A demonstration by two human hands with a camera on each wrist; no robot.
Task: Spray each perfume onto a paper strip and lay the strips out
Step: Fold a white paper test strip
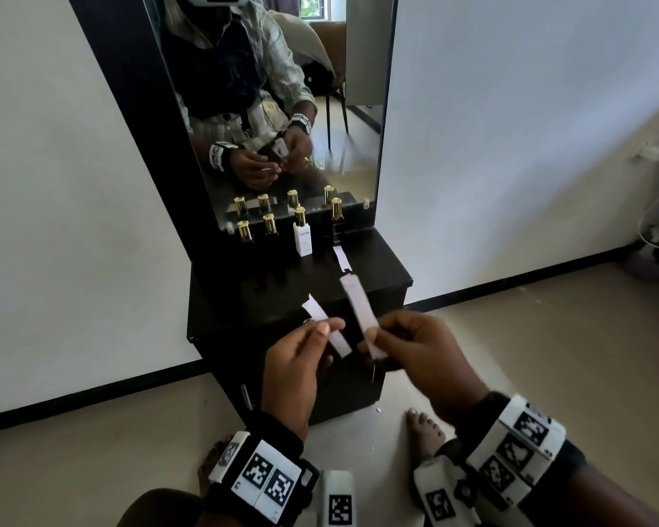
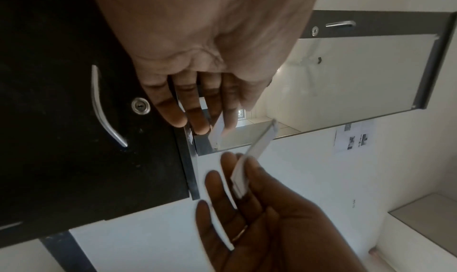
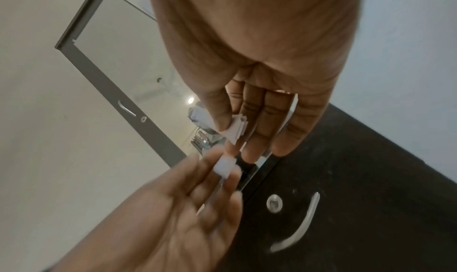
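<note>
- Paper strip (image 1: 328,329) pinched in the left hand (image 1: 297,370), likely peeled off for spraying.
- Right hand (image 1: 423,355) pinches the remaining strips (image 1: 360,313), just beside the left.

Soft daylight, dim dark cabinet (image 1: 244,298), wide-angle bending at edges, wrist views motion-blurred.

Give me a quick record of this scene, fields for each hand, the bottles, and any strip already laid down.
left hand: pinches one paper strip
right hand: pinches a small stack of strips
perfume bottles: four, gold caps, standing before the mirror; one is the white bottle
laid strip: flat on the dark cabinet top, in front of the rightmost bottle
</note>
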